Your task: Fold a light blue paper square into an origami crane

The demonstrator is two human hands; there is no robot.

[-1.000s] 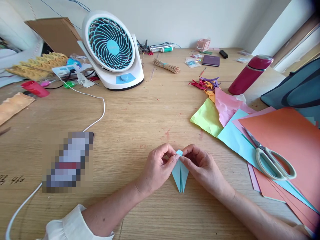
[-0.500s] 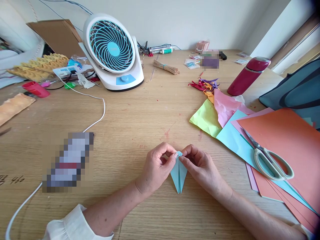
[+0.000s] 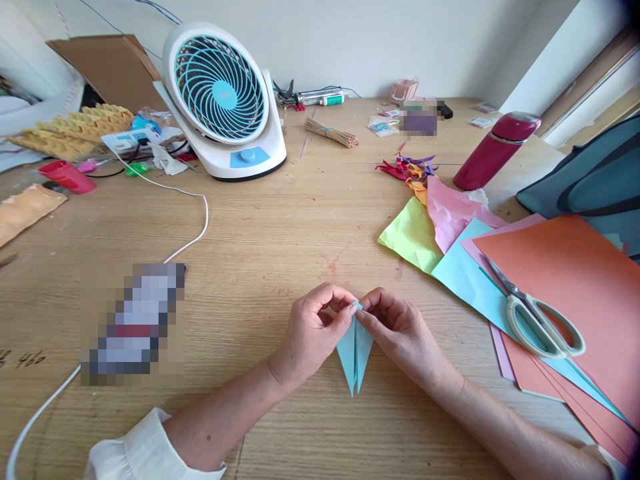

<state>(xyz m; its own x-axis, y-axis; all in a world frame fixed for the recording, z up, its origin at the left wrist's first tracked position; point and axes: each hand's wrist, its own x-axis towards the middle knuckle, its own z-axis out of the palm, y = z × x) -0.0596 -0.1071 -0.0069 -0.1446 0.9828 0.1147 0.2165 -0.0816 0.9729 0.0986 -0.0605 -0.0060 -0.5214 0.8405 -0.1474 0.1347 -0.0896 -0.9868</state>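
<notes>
A small light-blue folded paper piece [image 3: 355,353], shaped like a narrow downward-pointing triangle, rests on the wooden table [image 3: 280,227] near its front. My left hand [image 3: 313,330] pinches the top of the paper from the left, fingers curled. From the right, my right hand [image 3: 400,330] pinches the same top tip. The fingertips of both hands meet at the paper's upper point.
Coloured paper sheets [image 3: 565,280] lie to the right with scissors [image 3: 537,320] on them. A red flask [image 3: 495,150] lies behind them. A white and teal fan [image 3: 223,100] stands at the back left, its white cable [image 3: 195,233] crossing the table. Paper scraps [image 3: 410,167] and a stick bundle [image 3: 333,133] lie further back.
Both hands have shifted slightly down and left with the blue paper. More of its top tip is covered by the fingers now.
</notes>
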